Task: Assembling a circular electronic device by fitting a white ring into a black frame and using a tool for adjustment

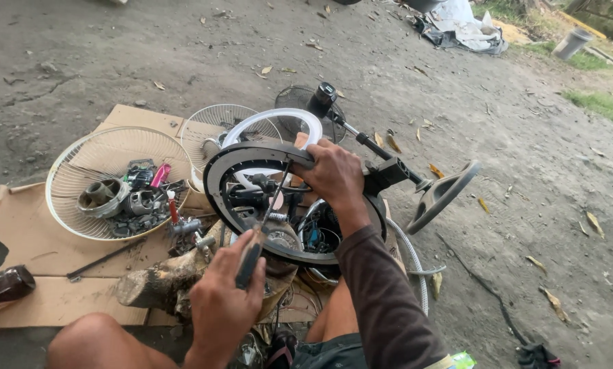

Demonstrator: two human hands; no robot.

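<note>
Gripping a round black fan housing (252, 158), right hand (333, 172) steadies it.

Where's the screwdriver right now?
In the head view, the screwdriver is in the left hand, low and centre. Its shaft angles up into the round black fan housing that the right hand grips at the top rim.
</note>
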